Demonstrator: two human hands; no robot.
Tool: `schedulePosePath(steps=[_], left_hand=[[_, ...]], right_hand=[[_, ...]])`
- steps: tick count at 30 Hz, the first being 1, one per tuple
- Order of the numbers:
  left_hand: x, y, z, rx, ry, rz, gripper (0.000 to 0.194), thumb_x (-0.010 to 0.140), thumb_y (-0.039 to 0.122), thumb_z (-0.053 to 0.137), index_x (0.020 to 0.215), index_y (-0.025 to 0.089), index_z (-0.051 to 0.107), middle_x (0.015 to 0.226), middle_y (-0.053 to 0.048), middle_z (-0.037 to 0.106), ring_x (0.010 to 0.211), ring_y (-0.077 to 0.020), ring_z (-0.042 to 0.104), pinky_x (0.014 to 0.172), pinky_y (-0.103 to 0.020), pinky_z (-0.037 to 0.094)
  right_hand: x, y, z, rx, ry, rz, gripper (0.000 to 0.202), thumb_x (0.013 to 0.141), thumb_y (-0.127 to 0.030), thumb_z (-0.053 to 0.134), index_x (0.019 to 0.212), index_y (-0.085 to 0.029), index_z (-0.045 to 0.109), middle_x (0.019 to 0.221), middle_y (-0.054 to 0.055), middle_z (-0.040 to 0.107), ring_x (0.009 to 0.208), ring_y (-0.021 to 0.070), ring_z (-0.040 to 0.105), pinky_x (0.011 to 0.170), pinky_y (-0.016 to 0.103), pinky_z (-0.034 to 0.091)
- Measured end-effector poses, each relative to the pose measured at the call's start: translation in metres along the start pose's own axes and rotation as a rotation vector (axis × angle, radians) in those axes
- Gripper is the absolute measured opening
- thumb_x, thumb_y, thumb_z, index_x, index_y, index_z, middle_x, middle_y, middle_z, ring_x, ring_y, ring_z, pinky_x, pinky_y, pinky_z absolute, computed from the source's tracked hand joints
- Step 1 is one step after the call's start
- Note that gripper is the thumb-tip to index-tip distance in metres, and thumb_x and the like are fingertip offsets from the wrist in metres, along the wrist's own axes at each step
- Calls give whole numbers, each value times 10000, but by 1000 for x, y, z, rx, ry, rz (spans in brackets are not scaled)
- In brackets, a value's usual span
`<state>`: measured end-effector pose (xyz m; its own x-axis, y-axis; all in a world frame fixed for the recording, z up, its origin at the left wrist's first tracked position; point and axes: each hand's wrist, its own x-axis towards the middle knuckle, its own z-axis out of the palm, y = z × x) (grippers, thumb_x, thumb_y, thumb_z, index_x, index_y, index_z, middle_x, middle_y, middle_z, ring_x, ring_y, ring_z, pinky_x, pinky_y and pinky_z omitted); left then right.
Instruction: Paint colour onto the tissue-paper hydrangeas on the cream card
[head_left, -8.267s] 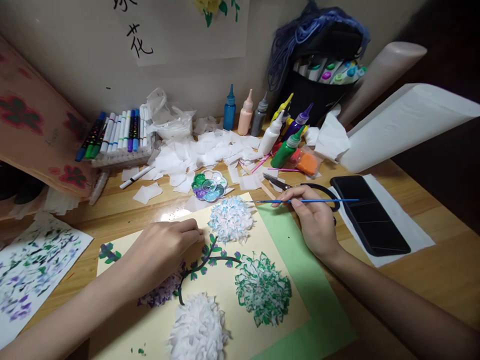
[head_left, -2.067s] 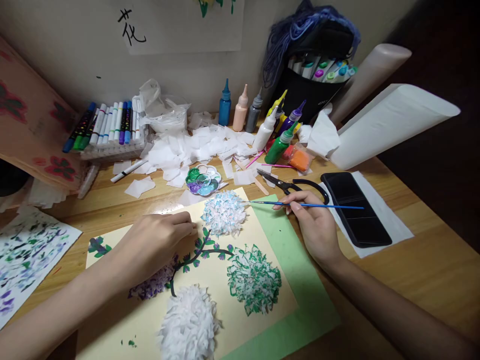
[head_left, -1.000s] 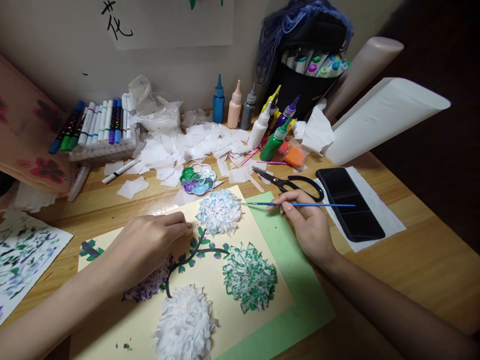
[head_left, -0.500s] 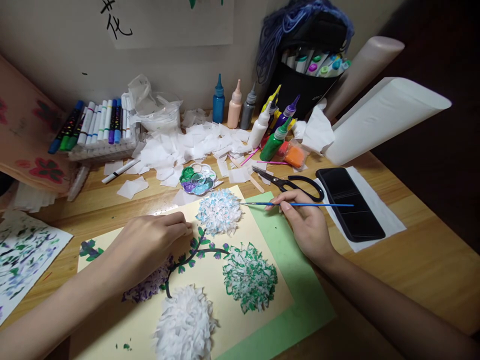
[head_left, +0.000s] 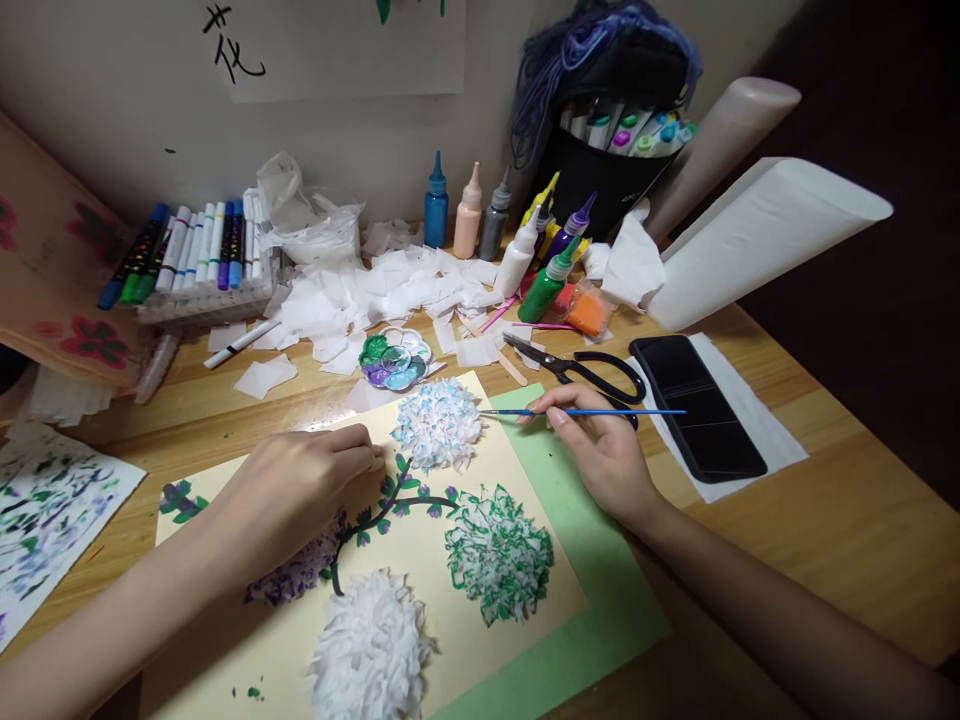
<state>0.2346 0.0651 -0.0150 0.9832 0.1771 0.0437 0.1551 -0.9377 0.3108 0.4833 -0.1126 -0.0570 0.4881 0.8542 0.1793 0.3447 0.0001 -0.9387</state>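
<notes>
Between the fingers of my right hand (head_left: 600, 450) lies a thin blue paintbrush (head_left: 622, 411), nearly level. Its tip is at the right edge of a white paper flower with blue-tinted petals (head_left: 439, 425). My left hand (head_left: 322, 475) rests on the cream sheet (head_left: 442, 660) left of that flower, fingers curled together; anything in them is hidden. On the sheet are also a green-edged paper flower (head_left: 499, 555), a plain white one (head_left: 371, 645), and a purple one (head_left: 296, 570) partly under my left hand. A painted dark stem (head_left: 420, 500) with leaves runs between them.
Green paper (head_left: 559, 470) lies beneath the cream sheet. Behind are a flower-shaped paint palette (head_left: 395, 358), black scissors (head_left: 570, 370), paper scraps (head_left: 360, 295) and paint bottles (head_left: 469, 215). A phone (head_left: 697, 405) lies at right; markers (head_left: 199, 245) and a paint-smeared sheet (head_left: 52, 510) at left.
My right hand and the paintbrush have shifted slightly to the left, and the brush tip sits a little lower at the blue-tinted flower's edge. My left hand stays in place.
</notes>
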Motion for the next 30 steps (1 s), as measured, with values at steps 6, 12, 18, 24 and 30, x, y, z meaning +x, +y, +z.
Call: schedulePosePath(steps=[6, 12, 18, 24, 30], left_hand=[[-1, 0, 0, 30, -44, -16, 271, 944, 183, 428, 951, 203, 698, 805, -50, 669, 600, -127, 607, 506, -237, 374], [0, 1, -2, 72, -62, -17, 294, 908, 126, 417, 943, 203, 699, 796, -41, 670, 577, -123, 583, 507, -242, 367], [2, 5, -4, 70, -59, -22, 290, 874, 91, 415, 892, 181, 689, 744, -37, 648, 539, -117, 546, 496, -252, 354], [5, 10, -7, 90, -112, -51, 259, 829, 71, 445, 824, 174, 682, 733, -32, 647, 513, -121, 529, 473, -286, 300], [4, 9, -8, 64, -160, -59, 229, 811, 51, 459, 775, 171, 651, 746, -28, 625, 522, -131, 517, 481, -312, 288]], right_hand=[[-3, 1, -4, 61, 212, -56, 125, 924, -282, 526, 846, -230, 608, 774, 2, 632, 727, 145, 627, 720, 305, 505], [-3, -1, -3, 143, 275, -154, 146, 922, -283, 502, 832, -253, 612, 800, 29, 586, 724, 183, 595, 761, 388, 493], [26, -29, 12, -125, -56, -189, 207, 965, -317, 434, 950, -254, 631, 907, 42, 655, 903, 206, 613, 824, 368, 475], [61, -43, 41, -277, -249, -188, 216, 974, -294, 403, 949, -228, 607, 925, 36, 674, 917, 199, 611, 826, 351, 431], [68, -46, 47, -301, -278, -167, 236, 968, -280, 408, 923, -215, 630, 863, 24, 664, 847, 183, 626, 762, 319, 430]])
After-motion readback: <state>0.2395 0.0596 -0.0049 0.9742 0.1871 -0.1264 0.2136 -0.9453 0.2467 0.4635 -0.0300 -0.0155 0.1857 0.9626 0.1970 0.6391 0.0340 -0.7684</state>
